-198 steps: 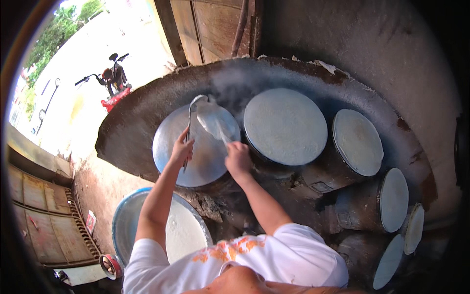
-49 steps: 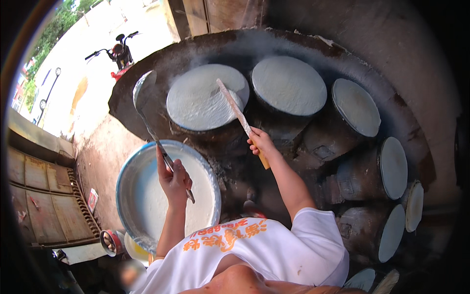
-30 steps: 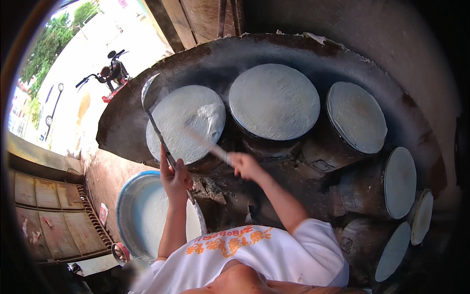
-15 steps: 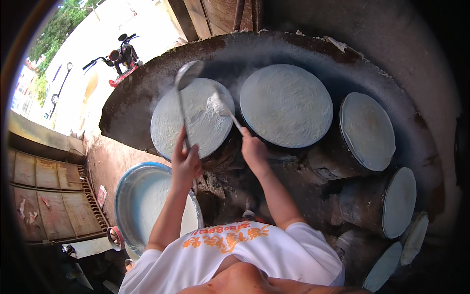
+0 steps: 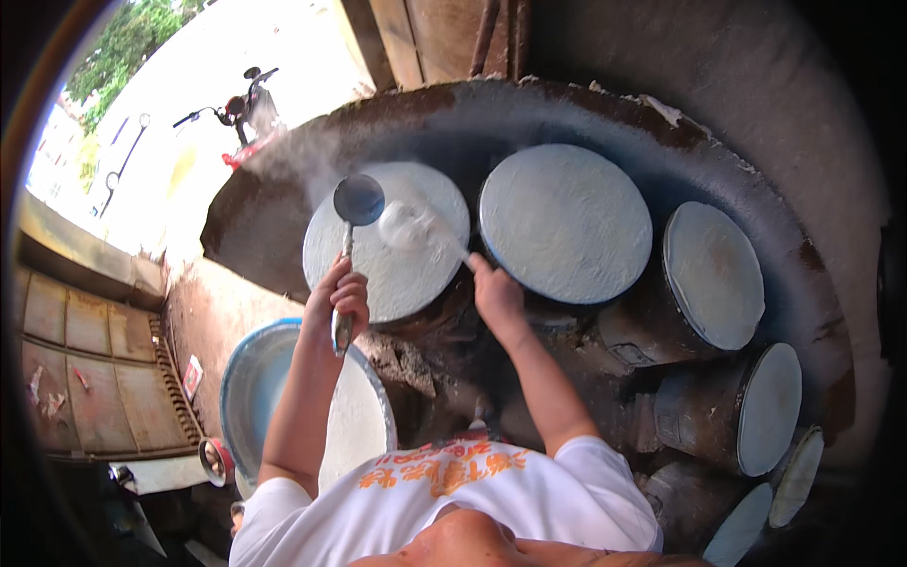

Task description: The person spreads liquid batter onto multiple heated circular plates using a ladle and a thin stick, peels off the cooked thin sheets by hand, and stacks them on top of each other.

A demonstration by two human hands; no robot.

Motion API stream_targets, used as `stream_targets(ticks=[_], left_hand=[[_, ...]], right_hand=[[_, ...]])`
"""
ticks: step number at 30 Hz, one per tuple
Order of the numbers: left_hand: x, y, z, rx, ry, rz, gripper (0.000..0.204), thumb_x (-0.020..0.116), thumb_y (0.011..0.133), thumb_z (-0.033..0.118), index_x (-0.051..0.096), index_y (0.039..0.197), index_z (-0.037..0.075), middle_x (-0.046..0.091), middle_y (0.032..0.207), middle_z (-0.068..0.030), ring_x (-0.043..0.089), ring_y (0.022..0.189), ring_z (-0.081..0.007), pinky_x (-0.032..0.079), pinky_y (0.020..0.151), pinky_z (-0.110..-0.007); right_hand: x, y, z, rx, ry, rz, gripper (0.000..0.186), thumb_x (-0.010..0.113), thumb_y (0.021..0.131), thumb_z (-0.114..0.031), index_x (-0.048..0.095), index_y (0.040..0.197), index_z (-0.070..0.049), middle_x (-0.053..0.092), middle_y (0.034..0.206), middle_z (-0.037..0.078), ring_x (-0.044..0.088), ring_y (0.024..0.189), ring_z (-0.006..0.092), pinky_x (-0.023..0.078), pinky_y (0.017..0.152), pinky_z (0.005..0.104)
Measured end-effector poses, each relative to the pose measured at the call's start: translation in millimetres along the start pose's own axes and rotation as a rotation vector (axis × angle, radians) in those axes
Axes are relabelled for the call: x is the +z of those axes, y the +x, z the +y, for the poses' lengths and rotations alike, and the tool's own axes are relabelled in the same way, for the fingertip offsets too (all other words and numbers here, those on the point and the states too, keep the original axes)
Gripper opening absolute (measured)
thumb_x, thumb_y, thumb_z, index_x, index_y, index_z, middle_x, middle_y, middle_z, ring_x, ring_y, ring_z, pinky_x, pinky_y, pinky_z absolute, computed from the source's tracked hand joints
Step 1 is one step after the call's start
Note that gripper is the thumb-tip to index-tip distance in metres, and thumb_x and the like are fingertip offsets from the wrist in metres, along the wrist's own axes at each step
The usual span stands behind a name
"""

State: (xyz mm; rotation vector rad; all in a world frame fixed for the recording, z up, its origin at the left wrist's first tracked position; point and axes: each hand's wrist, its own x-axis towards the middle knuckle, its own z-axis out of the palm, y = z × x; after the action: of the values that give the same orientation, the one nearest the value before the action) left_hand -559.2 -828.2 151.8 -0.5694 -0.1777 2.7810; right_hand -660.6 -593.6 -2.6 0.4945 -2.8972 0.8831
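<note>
Hands: two, well apart, both closed on tools. Ladles: one, grey metal, long-handled point(image 5: 359, 199). Spreaders: one, pale and flat-bladed point(image 5: 452, 242), blade blurred. Round pale griddle tops: six in view, ranged in an arc. Batter tubs: one, wide and blue-rimmed point(image 5: 248, 387), white batter point(image 5: 354, 430) inside.

Left hand point(image 5: 342, 300): fingers wrapped round the ladle's handle, butt end showing below the fist; forearm rises steeply across the tub. The ladle's bowl sits over the upper left part of the leftmost griddle top point(image 5: 378, 283) (contact: cannot tell).

Right hand point(image 5: 498, 295): gripping the spreader just off that griddle's lower right edge, back of hand uppermost, forearm slanting up and leftward from the white sleeve point(image 5: 605, 491). Blade reaches in over the right edge to a smooth white mound of batter point(image 5: 406, 225), a little above the griddle's centre; thin white coating around it.

Second griddle top point(image 5: 565, 224), just right: coated white to its edges. Steam by the first one's upper left edge.
</note>
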Motion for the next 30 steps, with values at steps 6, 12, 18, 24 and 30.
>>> stream_targets(ticks=[6,12,18,24,30], left_hand=[[-8.5,17.6,12.4,0.078,-0.017,0.136,0.029,0.048,0.097,0.022,0.04,0.071,0.013,0.033,0.056,0.0057,0.032,0.043,-0.005,0.031,0.038,-0.02],[-39.5,20.0,-8.3,0.419,0.25,0.13,0.016,0.049,0.096,0.017,0.043,0.081,0.013,0.036,0.057,0.0052,0.034,0.044,-0.0045,0.032,0.039,-0.019],[-77.5,42.0,-95.8,0.556,-0.172,-0.048,0.022,0.046,0.097,0.027,0.051,0.083,0.01,0.034,0.056,0.005,0.033,0.041,-0.0061,0.032,0.036,-0.02],[-75.9,-65.6,-85.1,0.24,-0.587,-0.664,0.033,0.042,0.098,0.023,0.039,0.067,0.01,0.039,0.054,0.0022,0.041,0.04,-0.0079,0.038,0.035,-0.022],[-110.8,-160.3,-67.2,0.459,-0.238,-0.522,0.035,0.038,0.1,0.029,0.038,0.069,0.011,0.039,0.053,0.0017,0.04,0.038,-0.0094,0.041,0.038,-0.022]], right_hand=[[-25.9,-17.8,-0.1,-0.155,-0.049,-0.23,0.032,0.052,0.09,-0.023,0.056,0.122,-0.024,0.062,0.076,0.017,0.061,0.07,0.0383,0.049,0.06,0.0478],[22.5,-90.1,-4.7,0.306,0.761,-0.266,0.035,0.044,0.096,-0.014,0.048,0.131,-0.01,0.051,0.061,0.003,0.045,0.042,0.009,0.039,0.038,0.0275],[12.9,-97.9,-34.0,0.035,0.673,-0.282,0.035,0.053,0.091,-0.011,0.054,0.126,-0.006,0.064,0.086,0.012,0.061,0.07,0.0213,0.05,0.062,0.0344],[-4.5,-54.1,-31.1,0.0,0.698,-0.07,0.036,0.059,0.087,-0.009,0.056,0.121,0.002,0.063,0.115,0.015,0.061,0.101,0.0194,0.046,0.088,0.0298],[9.7,-104.6,-19.5,0.007,0.525,-0.258,0.038,0.06,0.08,-0.007,0.059,0.118,-0.002,0.062,0.117,0.017,0.06,0.109,0.026,0.046,0.093,0.034]])
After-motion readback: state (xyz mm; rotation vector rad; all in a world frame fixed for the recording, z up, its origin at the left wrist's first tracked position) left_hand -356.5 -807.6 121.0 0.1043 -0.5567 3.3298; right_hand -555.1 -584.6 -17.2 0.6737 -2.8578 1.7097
